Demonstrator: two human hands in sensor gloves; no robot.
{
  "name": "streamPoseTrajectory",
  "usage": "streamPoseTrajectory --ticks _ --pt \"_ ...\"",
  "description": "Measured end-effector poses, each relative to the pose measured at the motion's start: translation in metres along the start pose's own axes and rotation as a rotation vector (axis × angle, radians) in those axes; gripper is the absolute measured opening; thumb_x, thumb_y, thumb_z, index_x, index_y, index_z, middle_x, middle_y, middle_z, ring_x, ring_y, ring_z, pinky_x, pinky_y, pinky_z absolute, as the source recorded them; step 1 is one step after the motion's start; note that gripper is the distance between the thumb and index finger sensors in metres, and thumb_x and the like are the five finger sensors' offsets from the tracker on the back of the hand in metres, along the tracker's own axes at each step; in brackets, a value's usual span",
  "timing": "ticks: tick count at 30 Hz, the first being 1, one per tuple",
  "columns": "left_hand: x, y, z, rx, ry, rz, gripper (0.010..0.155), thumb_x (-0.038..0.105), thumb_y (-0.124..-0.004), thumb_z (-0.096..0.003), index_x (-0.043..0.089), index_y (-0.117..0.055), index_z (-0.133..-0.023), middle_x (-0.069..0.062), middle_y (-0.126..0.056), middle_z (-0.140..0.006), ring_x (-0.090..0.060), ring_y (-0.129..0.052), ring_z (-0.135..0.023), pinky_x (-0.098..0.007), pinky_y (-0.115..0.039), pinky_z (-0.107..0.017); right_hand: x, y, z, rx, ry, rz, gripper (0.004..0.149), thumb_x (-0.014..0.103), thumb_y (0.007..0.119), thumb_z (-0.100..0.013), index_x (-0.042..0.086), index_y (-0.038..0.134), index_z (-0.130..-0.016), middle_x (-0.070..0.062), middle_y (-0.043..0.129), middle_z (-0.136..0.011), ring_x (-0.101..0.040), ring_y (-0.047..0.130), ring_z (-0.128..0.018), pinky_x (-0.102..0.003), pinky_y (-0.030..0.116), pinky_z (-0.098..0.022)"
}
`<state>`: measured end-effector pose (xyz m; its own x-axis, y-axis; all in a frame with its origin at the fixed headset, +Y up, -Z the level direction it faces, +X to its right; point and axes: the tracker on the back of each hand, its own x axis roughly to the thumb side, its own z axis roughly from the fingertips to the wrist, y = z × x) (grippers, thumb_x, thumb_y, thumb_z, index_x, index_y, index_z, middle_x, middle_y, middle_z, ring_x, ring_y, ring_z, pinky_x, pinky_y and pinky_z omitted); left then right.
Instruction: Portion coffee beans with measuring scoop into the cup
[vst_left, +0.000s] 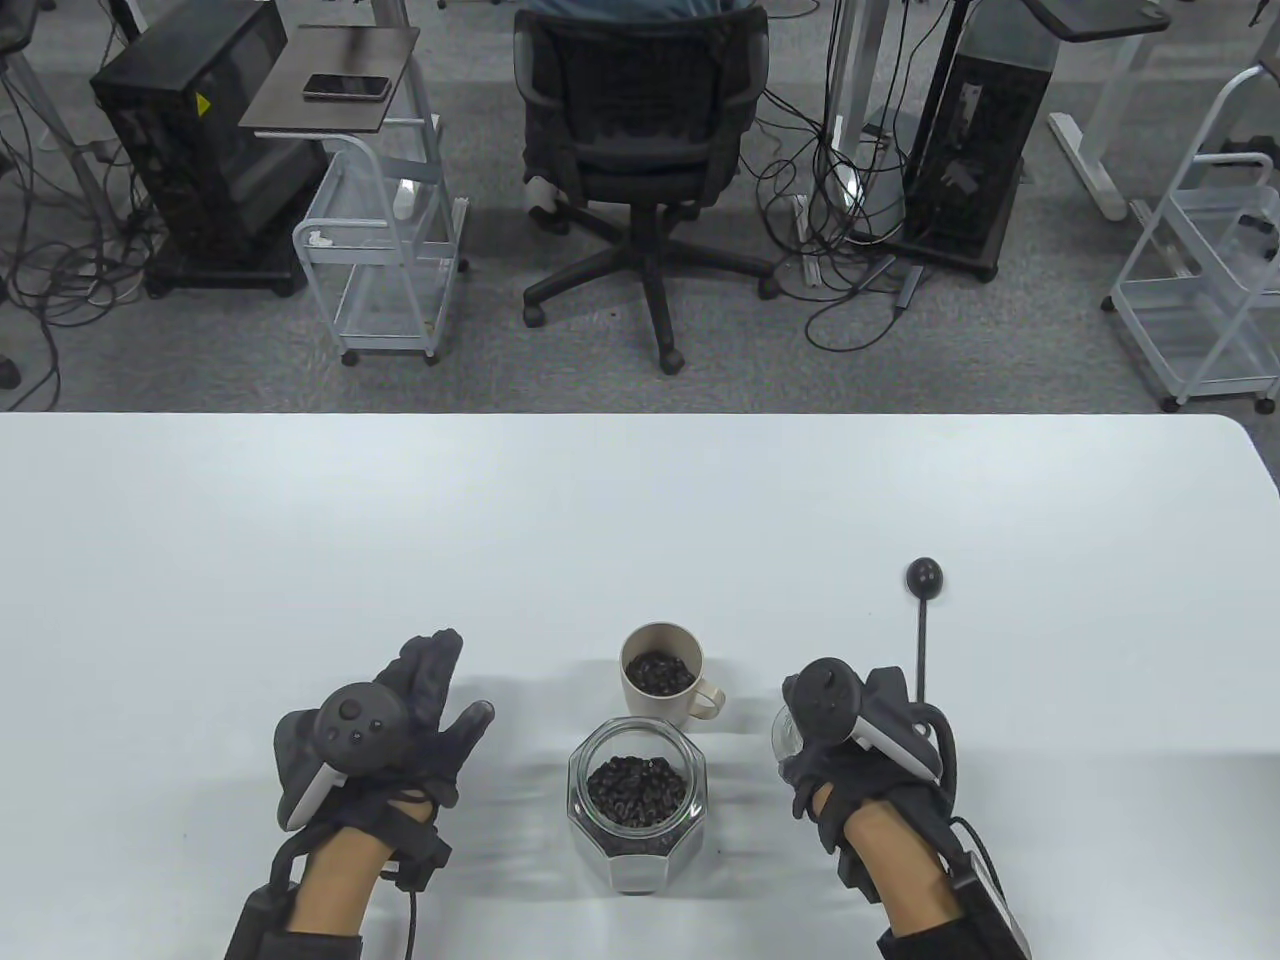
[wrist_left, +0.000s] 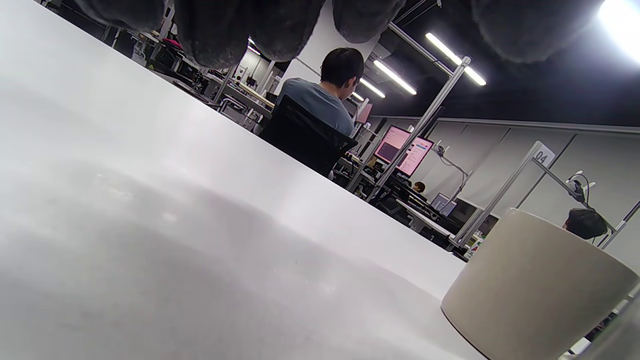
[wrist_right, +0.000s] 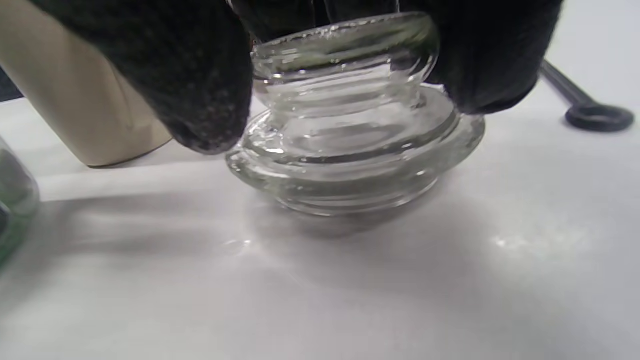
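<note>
The beige round cup (vst_left: 660, 678) with a handle stands on the white table (vst_left: 640, 520) and already has dark coffee beans (vst_left: 659, 672) in it. Just in front of it, closer to the person, stands the clear glass jar (vst_left: 637, 800) with flat sides. It is open, with more beans inside. Cup and jar sit between the 2 hands.

The black measuring scoop (vst_left: 922, 620) with a long thin handle lies flat on the table to the right. Its round bowl points away from the person and its handle end points back toward the right hand (vst_left: 860, 745). So the right hand is much nearer to the scoop than the left one.

The right hand's fingers (wrist_right: 200, 95) curl around the knob of the clear glass lid (wrist_right: 350, 125), which sits on the table just right of the jar.

The left hand (vst_left: 385, 725) rests on the table left of the jar, fingers spread and holding nothing.

I think the scooping is done and the lid goes back on the jar next.
</note>
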<state>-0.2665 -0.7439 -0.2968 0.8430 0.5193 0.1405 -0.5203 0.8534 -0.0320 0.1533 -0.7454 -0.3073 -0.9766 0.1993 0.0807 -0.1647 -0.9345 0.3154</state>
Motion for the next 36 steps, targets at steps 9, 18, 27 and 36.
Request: streamPoseTrajectory --ticks 9,18,27,36 --pt "0.000 0.001 0.000 0.000 -0.011 0.012 0.084 0.069 -0.062 -0.0443 0.025 -0.038 -0.112 -0.017 -0.044 -0.118 -0.054 -0.055 -0.106 -0.073 -0.047 -0.069 0.000 -0.003 -0.001 -0.079 -0.049 0.042 0.073 0.028 0.097 -0.038 0.015 0.062 -0.102 -0.029 0.054 -0.102 -0.065 0.071 -0.083 -0.058 0.082 -0.052" --pt "0.000 0.001 0.000 -0.007 -0.010 0.016 0.084 0.069 -0.062 -0.0444 0.025 -0.038 -0.112 -0.017 -0.044 -0.118 -0.053 -0.055 -0.106 -0.073 -0.048 -0.068 -0.013 -0.013 0.002 -0.172 -0.070 -0.109 0.073 0.030 0.097 -0.038 0.015 0.063 -0.102 -0.031 0.056 -0.101 -0.065 0.073 -0.079 -0.058 0.082 -0.052" --pt "-0.001 0.001 0.001 -0.006 -0.007 0.014 0.084 0.069 -0.062 -0.0445 0.025 -0.039 -0.112 -0.017 -0.044 -0.118 -0.054 -0.055 -0.106 -0.073 -0.047 -0.068 -0.024 -0.038 0.017 -0.402 -0.129 -0.360 0.070 0.031 0.096 -0.039 0.014 0.066 -0.101 -0.033 0.056 -0.100 -0.066 0.075 -0.077 -0.058 0.082 -0.049" --pt "-0.002 0.002 0.001 -0.005 0.003 0.015 0.084 0.069 -0.062 -0.0446 0.025 -0.038 -0.112 -0.017 -0.044 -0.118 -0.054 -0.055 -0.106 -0.073 -0.047 -0.069 -0.020 -0.060 0.039 -0.649 -0.248 -0.599 0.070 0.035 0.094 -0.041 0.013 0.067 -0.101 -0.033 0.061 -0.098 -0.065 0.079 -0.074 -0.055 0.084 -0.047"
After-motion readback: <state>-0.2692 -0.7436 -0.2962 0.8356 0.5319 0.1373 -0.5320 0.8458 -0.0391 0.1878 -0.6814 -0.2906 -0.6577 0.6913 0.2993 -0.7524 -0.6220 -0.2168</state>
